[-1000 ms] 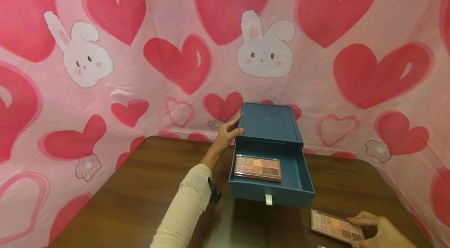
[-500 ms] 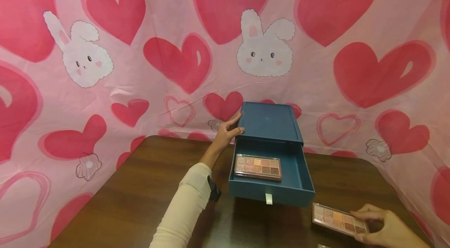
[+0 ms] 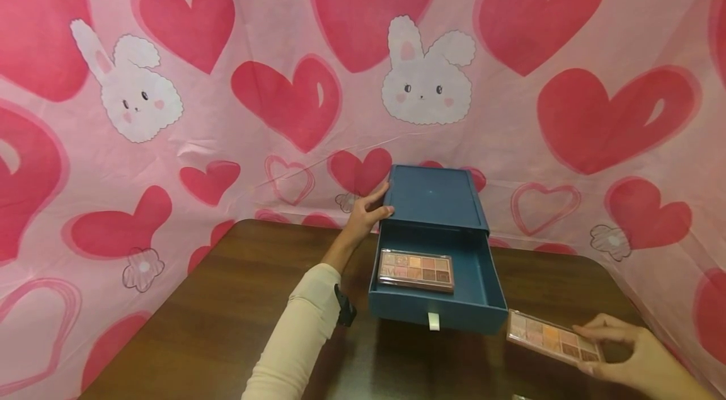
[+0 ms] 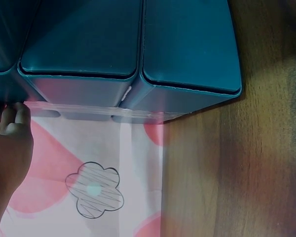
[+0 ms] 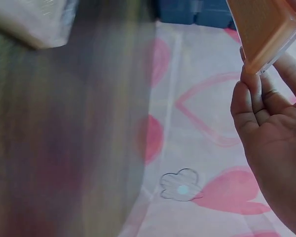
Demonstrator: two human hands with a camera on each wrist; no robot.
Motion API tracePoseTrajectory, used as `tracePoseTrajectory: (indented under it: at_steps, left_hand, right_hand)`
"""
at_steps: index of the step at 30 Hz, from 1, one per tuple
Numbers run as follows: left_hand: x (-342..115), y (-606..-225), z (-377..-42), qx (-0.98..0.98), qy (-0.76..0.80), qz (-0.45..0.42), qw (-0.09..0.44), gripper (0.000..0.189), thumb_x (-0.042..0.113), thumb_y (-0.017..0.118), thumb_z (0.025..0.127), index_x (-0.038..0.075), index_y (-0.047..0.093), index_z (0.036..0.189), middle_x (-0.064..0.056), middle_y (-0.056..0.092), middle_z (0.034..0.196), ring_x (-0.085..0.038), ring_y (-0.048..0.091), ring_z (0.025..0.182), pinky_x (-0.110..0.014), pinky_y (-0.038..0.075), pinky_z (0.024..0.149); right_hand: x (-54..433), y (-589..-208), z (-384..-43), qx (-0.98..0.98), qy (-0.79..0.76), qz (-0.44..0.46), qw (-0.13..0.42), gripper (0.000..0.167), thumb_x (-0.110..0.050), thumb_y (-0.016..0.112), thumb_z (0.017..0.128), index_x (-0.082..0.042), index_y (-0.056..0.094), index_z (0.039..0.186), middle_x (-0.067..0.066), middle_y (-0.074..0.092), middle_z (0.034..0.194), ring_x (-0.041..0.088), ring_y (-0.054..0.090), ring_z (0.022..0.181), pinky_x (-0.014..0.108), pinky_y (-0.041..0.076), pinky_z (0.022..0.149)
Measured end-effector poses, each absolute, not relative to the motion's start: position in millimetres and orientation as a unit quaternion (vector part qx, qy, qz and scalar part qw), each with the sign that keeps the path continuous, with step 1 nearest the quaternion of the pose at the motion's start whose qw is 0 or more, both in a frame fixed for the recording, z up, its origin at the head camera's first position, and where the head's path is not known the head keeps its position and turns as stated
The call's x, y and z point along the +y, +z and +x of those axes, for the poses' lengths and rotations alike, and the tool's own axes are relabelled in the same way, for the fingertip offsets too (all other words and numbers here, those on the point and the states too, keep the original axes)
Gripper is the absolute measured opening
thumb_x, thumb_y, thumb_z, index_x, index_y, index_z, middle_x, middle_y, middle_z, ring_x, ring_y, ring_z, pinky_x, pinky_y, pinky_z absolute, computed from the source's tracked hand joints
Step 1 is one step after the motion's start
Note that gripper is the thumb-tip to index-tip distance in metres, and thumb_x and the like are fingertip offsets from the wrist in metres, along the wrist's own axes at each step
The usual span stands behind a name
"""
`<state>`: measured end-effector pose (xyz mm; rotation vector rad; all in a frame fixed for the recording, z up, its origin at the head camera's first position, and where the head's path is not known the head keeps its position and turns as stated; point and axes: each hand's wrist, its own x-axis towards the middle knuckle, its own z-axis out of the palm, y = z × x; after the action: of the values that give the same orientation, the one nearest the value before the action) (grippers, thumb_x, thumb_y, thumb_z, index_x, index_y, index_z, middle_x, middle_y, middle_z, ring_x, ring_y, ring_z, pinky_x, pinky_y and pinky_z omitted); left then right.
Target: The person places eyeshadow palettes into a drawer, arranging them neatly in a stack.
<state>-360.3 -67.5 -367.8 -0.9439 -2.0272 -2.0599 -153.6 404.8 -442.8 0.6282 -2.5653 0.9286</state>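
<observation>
A blue drawer unit [image 3: 433, 198] stands toward the back of the table with its top drawer [image 3: 439, 315] pulled out. Inside that drawer, on its left side, lies an eyeshadow palette [image 3: 416, 270] with a clear lid. My left hand [image 3: 363, 217] holds the unit's left side, the thumb over the top edge near the front; its bent fingers [image 4: 10, 118] also show in the left wrist view. To the right of the drawer front, my right hand [image 3: 624, 349] pinches a second eyeshadow palette [image 3: 547, 337] by its right end, raised and tilted. The right wrist view shows this palette's orange-brown underside [image 5: 266, 34].
A pale tab [image 3: 433, 322] hangs on the drawer front. At the bottom edge peeks a small bit of another object [image 3: 520, 397]; a blurred pale block [image 5: 34, 19] is in the right wrist view. The brown table [image 3: 227, 318] meets a pink heart-patterned cloth [image 3: 283, 9] behind.
My right hand has lifted the palette from lower on the table, up and slightly to the right, near the drawer's front corner. The left hand and drawer unit have stayed put.
</observation>
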Motion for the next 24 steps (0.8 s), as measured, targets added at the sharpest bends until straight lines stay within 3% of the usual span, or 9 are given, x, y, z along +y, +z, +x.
tracePoseTrajectory:
  at_steps: [6, 16, 24]
  left_hand:
    - [-68, -367, -360, -0.663, -0.677, -0.315, 0.056, 0.067, 0.004, 0.055, 0.093, -0.005, 0.033, 0.155, -0.020, 0.028, 0.166, 0.007, 0.065, 0.097, -0.023, 0.056, 0.099]
    - [-68, -368, -360, -0.675, -0.671, -0.301, 0.060, 0.070, 0.010, 0.057, 0.090, -0.003, 0.035, 0.155, -0.017, 0.028, 0.167, 0.006, 0.066, 0.096, -0.021, 0.056, 0.099]
    - [-66, -367, -358, -0.675, -0.671, -0.300, 0.063, 0.069, 0.009, 0.058, 0.090, -0.004, 0.035, 0.154, -0.018, 0.030, 0.166, 0.007, 0.065, 0.096, -0.018, 0.056, 0.097]
  right_hand:
    - [404, -425, -155, -0.888, 0.338, 0.247, 0.191, 0.055, 0.010, 0.084, 0.062, -0.008, 0.077, 0.113, -0.017, 0.064, 0.099, -0.008, 0.048, 0.101, -0.001, 0.022, 0.088]
    - [399, -388, -157, -0.869, 0.348, 0.274, 0.219, 0.062, 0.014, 0.085, 0.053, -0.005, 0.077, 0.112, -0.016, 0.067, 0.104, -0.007, 0.052, 0.102, -0.004, 0.031, 0.094]
    - [402, -377, -160, -0.863, 0.363, 0.290, 0.198, 0.065, 0.021, 0.078, 0.059, 0.002, 0.072, 0.120, -0.015, 0.065, 0.112, -0.006, 0.048, 0.114, 0.002, 0.025, 0.102]
